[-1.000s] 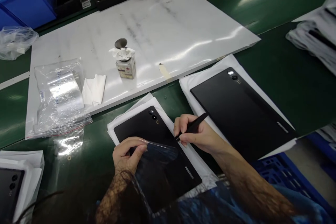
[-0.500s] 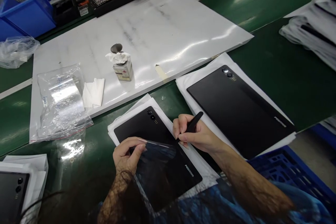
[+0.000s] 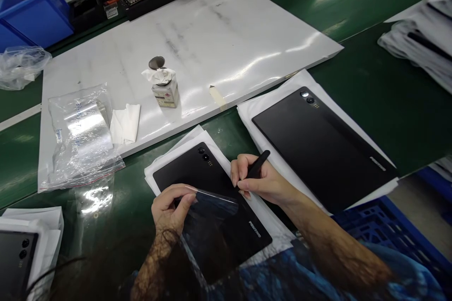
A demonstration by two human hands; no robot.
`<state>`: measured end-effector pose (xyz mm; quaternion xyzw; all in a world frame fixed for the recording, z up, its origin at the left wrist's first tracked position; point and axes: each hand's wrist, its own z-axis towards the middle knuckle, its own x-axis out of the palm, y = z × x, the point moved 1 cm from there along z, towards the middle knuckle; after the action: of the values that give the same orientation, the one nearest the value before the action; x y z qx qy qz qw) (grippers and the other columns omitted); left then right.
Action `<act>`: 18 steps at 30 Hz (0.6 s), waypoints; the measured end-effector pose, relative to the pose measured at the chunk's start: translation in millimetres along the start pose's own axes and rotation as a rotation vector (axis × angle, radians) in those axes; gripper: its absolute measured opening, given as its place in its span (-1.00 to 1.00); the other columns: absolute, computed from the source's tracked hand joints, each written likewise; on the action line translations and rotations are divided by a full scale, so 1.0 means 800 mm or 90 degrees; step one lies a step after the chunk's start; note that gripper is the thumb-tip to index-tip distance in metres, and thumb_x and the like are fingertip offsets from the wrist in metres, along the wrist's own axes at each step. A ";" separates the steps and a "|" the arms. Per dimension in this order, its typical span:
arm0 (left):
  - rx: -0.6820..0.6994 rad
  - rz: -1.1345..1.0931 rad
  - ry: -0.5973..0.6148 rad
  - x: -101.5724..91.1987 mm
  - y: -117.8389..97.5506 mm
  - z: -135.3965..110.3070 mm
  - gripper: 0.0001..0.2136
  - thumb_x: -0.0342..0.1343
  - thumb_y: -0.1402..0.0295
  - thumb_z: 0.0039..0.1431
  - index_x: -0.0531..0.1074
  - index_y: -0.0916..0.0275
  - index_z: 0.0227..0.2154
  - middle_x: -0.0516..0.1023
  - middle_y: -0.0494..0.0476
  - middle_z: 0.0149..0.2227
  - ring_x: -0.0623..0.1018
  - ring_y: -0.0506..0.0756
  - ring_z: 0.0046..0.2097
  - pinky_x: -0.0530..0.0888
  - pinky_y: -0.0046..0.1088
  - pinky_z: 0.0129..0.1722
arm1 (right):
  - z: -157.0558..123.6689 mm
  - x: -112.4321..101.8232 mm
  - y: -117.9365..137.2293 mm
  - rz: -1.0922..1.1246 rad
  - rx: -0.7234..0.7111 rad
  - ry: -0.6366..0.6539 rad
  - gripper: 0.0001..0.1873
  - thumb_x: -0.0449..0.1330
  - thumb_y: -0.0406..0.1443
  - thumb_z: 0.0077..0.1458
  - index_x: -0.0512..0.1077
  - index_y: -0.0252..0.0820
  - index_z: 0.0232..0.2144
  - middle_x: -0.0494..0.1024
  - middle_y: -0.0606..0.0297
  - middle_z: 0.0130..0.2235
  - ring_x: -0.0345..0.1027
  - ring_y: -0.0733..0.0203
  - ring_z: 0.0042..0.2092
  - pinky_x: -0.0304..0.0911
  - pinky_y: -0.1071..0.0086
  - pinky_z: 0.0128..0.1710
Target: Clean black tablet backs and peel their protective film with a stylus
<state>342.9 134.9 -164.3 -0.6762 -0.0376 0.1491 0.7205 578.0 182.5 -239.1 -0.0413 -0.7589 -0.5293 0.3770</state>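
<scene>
A black tablet lies back side up on white wrapping in front of me, its two camera lenses at the far end. My left hand pinches the edge of a clear plastic film, which is lifted and curved over the tablet's back. Between the fingers and thumb of my right hand is a black pen-like tool with a broad, flat upper end. Its lower tip is hidden by the fingers, close to the tablet's right edge.
A second black tablet lies on white wrapping to the right, and part of another tablet shows at lower left. The white board holds a small square can, a folded tissue and a clear bag. A blue crate stands lower right.
My right hand and the tool have shifted slightly left. My left hand still holds the film in nearly the same place.
</scene>
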 end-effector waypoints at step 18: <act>0.005 0.048 0.041 0.000 -0.001 -0.001 -0.94 0.21 0.38 -0.02 0.56 0.16 -0.54 0.64 0.01 -0.48 0.59 0.10 -0.44 0.54 -0.41 -0.44 | 0.046 0.034 0.014 -0.007 -0.140 -0.296 -0.50 0.76 -0.19 -0.06 0.47 -0.05 -0.46 0.61 0.45 -0.43 0.43 0.31 -0.45 0.40 0.42 -0.49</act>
<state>343.0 134.3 -163.4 -0.6788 0.0118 0.1548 0.7177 544.2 208.6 -219.6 -0.1982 -0.7633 -0.5870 0.1829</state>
